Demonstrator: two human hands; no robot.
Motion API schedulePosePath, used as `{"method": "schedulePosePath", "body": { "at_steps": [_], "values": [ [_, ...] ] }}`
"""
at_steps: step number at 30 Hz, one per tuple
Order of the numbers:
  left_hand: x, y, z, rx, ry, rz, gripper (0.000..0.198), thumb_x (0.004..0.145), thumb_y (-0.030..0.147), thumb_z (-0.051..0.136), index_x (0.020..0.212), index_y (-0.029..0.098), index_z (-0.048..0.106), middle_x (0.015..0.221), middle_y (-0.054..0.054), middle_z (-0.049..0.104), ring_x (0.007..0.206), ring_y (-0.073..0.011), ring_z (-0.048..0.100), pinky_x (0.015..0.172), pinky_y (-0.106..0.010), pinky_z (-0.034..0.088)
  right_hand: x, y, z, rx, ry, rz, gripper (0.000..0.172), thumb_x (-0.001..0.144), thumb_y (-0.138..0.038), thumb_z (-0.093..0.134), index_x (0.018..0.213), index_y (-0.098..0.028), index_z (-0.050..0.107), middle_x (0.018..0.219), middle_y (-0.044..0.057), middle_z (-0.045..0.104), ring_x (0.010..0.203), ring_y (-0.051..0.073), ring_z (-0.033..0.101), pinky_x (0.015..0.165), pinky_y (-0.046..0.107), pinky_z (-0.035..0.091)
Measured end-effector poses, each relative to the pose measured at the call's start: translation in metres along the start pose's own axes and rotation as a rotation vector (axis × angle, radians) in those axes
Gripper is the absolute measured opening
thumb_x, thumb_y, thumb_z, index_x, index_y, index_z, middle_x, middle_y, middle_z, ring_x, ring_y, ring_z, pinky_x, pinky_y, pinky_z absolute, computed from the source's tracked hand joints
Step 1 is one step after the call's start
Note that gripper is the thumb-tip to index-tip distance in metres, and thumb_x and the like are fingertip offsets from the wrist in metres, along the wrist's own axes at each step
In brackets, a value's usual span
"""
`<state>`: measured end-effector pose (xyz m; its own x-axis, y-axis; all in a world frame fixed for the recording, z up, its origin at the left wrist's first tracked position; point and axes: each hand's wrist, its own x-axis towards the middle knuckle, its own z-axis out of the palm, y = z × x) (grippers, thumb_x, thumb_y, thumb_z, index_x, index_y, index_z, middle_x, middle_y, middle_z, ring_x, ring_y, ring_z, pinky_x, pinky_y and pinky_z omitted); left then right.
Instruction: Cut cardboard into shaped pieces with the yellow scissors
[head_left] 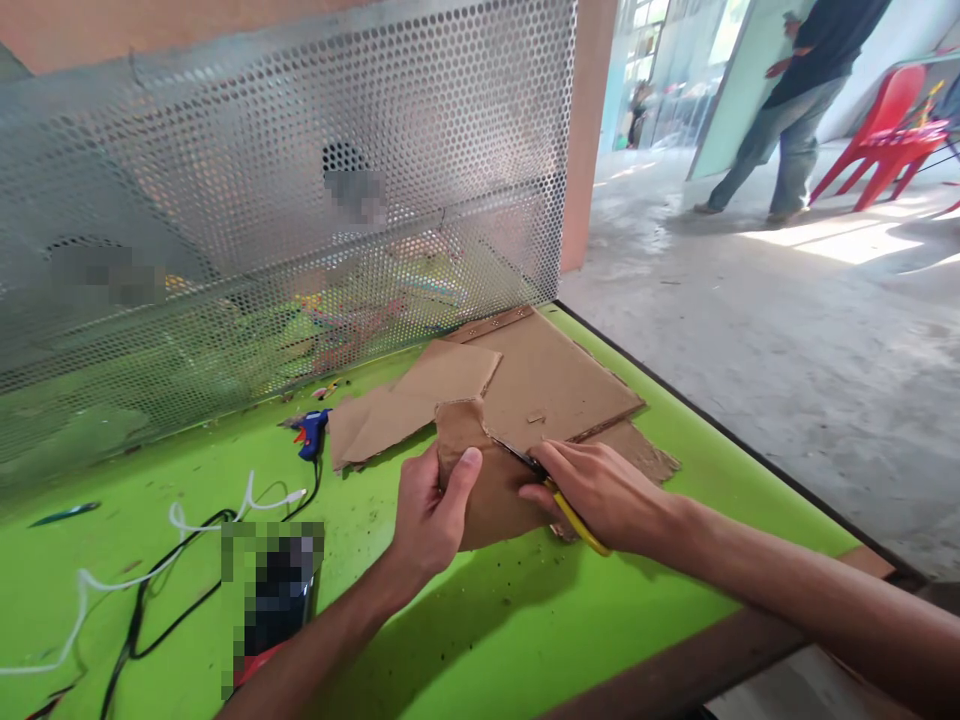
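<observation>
My left hand (435, 505) grips a piece of brown cardboard (487, 500) by its left side, thumb on top. A pair of yellow-handled scissors (576, 518) is in my right hand (600, 485), the fingers wrapped round the handles. The scissor blades lie at the upper right edge of the held cardboard, beside a notch in its top. Behind it, more flat cardboard sheets (555, 375) rest on the green table (360, 640). How far apart the blades are I cannot make out.
A blue glue gun (310, 435) lies left of the cardboard, near white and black cables (135, 610). A dark pixelated object (281, 590) sits by my left forearm. A perforated metal screen (300, 200) borders the table's back. Beyond are a red chair (892, 135) and a standing person (806, 100).
</observation>
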<state>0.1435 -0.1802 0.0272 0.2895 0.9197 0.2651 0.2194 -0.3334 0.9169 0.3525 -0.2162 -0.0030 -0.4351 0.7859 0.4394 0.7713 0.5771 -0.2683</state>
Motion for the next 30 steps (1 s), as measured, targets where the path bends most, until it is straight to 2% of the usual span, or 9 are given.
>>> {"method": "schedulePosePath", "body": {
  "at_steps": [9,15,20,25,28,30],
  "values": [
    [0.0014,0.0027,-0.0006,0.034,-0.005,0.008,0.034,0.094,0.047,0.057,0.076,0.018,0.063,0.069,-0.002,0.064,0.062,-0.0149,0.056,0.057,-0.025,0.045,0.0004,-0.0056,-0.0047,-0.042,-0.053,0.037,0.035,0.107,-0.044,0.040,0.090,-0.017,0.052,0.067,0.002,0.063,0.051,0.015,0.056,0.049,0.028,0.026],
    [-0.0009,0.0045,0.0000,-0.006,-0.028,-0.017,0.037,0.094,0.051,0.056,0.078,0.018,0.064,0.071,-0.002,0.066,0.062,-0.0151,0.056,0.057,-0.025,0.045,-0.0022,-0.0054,0.0004,-0.109,0.102,-0.015,0.048,0.110,-0.045,0.026,0.085,-0.017,0.055,0.060,0.001,0.061,0.045,0.012,0.050,0.047,0.028,0.022],
    [-0.0020,0.0029,-0.0014,-0.028,-0.050,0.000,0.039,0.093,0.052,0.058,0.077,0.018,0.066,0.069,-0.002,0.065,0.061,-0.0156,0.056,0.057,-0.026,0.045,-0.0051,-0.0049,0.0001,-0.041,0.141,-0.025,0.044,0.110,-0.042,0.028,0.081,-0.018,0.051,0.052,-0.003,0.054,0.040,0.009,0.041,0.045,0.027,0.019],
    [0.0007,-0.0001,-0.0015,-0.079,-0.058,-0.044,0.037,0.092,0.051,0.059,0.086,0.017,0.071,0.076,-0.004,0.069,0.067,-0.0174,0.060,0.063,-0.027,0.048,-0.0030,-0.0007,-0.0025,0.128,0.001,0.017,0.045,0.109,-0.050,0.027,0.087,-0.018,0.051,0.058,-0.001,0.057,0.044,0.011,0.046,0.047,0.026,0.024],
    [0.0019,-0.0007,-0.0007,-0.108,-0.104,-0.086,0.036,0.093,0.050,0.059,0.092,0.016,0.072,0.080,-0.005,0.072,0.070,-0.0182,0.062,0.066,-0.028,0.050,-0.0006,0.0009,-0.0045,0.211,-0.108,0.059,0.046,0.107,-0.054,0.026,0.089,-0.019,0.049,0.059,-0.001,0.055,0.045,0.012,0.044,0.047,0.026,0.024],
    [0.0021,-0.0004,0.0000,-0.126,-0.138,-0.106,0.035,0.093,0.049,0.059,0.097,0.016,0.073,0.086,-0.006,0.074,0.074,-0.0196,0.065,0.070,-0.029,0.052,-0.0004,0.0007,-0.0058,0.233,-0.128,0.082,0.045,0.107,-0.054,0.026,0.089,-0.020,0.048,0.059,-0.001,0.053,0.045,0.012,0.043,0.048,0.026,0.024]
  ]
}}
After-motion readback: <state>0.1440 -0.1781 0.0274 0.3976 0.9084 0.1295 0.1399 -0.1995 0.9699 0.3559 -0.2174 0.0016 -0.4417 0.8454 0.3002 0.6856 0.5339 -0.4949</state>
